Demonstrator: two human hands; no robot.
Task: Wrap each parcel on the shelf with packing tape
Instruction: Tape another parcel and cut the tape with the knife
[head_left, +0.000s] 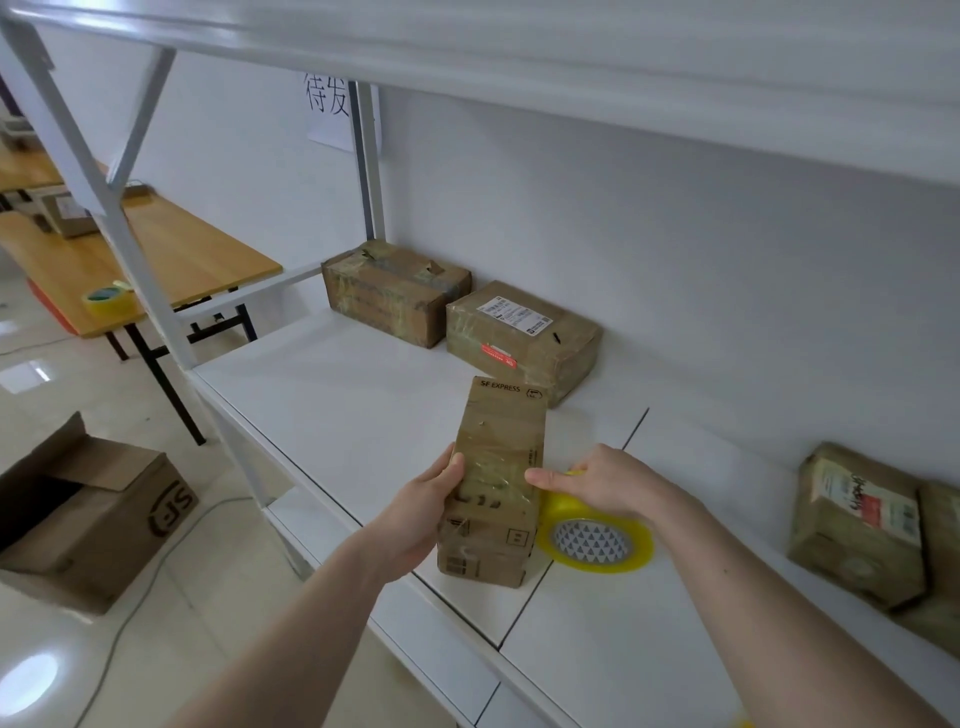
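Cardboard parcel gripped at the shelf edge

Cardboard, brown and glossy with clear tape, makes up the SF Express parcel (493, 480) that lies on the white shelf (332, 384) near its front edge. The left hand (423, 512) grasps the parcel's left side, thumb curled onto the top face. The right hand (597, 480) pinches at the parcel's right edge, thumb tip on the taped surface, and is closed over the top of a yellow tape roll (595, 538) standing just beside the parcel. The parcel's long axis runs away from the person toward the wall, printed end farthest. Two taped parcels (519, 335) sit together at the back, and another parcel (857, 525) stands well apart to the right
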